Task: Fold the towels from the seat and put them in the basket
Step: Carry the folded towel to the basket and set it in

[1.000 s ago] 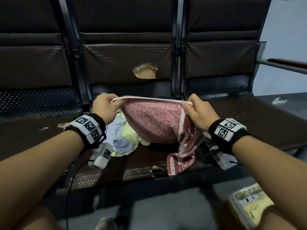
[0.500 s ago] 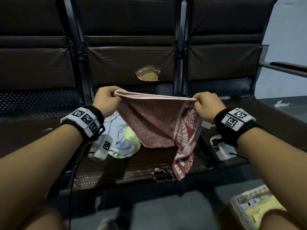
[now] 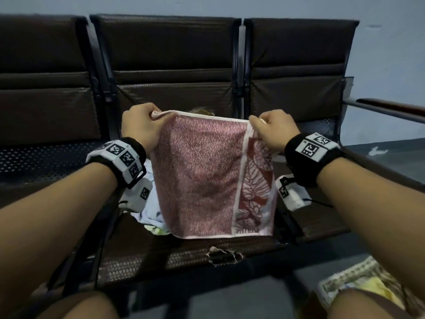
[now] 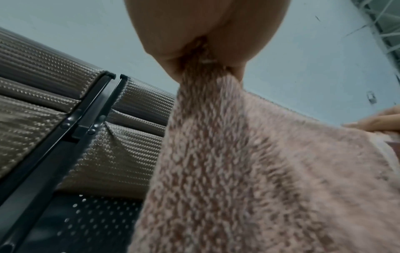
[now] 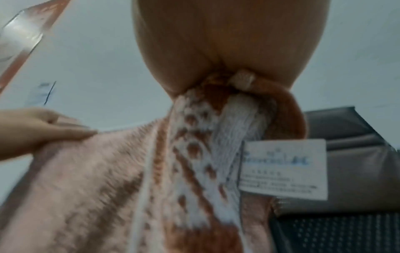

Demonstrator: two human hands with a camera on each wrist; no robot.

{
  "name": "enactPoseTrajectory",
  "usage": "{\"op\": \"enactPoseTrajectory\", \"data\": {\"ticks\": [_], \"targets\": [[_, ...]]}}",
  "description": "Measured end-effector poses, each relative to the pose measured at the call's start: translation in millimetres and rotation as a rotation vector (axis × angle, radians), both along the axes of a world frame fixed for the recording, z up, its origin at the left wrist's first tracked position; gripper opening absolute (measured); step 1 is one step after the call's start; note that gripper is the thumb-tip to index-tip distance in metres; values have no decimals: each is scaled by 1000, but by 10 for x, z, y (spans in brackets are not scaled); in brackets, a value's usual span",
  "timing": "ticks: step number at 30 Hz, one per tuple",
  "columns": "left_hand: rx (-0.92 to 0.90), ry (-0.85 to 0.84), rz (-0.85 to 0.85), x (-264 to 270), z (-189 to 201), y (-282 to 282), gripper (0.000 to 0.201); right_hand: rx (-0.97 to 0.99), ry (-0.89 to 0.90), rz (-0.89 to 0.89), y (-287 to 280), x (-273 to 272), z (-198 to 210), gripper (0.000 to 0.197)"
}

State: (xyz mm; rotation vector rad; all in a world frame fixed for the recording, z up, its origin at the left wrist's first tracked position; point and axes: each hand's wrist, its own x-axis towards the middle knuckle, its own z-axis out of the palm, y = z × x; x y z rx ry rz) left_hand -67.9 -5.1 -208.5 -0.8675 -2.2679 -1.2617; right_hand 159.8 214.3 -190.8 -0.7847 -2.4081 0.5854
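We see red-and-white speckled terry towel (image 3: 202,180) with leaf-pattern border hanging flat above dark brown woven bench seat (image 3: 161,256). Left hand (image 3: 140,125) pinches towel's top left corner, fingers clenched on hem. Right hand (image 3: 273,130) pinches top right corner, fingers curled round bunched edge; white care label (image 5: 283,169) dangles below it. Behind towel, on seat, pale blue and yellow-green crumpled towels (image 3: 151,217). White woven basket (image 3: 349,286) on floor right of seat, below right forearm.

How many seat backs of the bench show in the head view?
3: a left seat back cut by the frame edge, a middle seat back behind the held towel, and a right seat back. More may lie outside the frame.
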Motion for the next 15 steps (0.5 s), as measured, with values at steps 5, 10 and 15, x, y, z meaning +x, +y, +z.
{"op": "enactPoseTrajectory", "data": {"ticks": [5, 10, 15], "targets": [[216, -319, -18, 195, 82, 201, 52, -299, 135, 51, -124, -82, 63, 52], [315, -515, -472, 825, 65, 478, 49, -579, 240, 166, -415, -217, 114, 31], [212, -483, -615, 1133, -10, 557, 14, -748, 296, 226, -545, -252, 107, 21]]}}
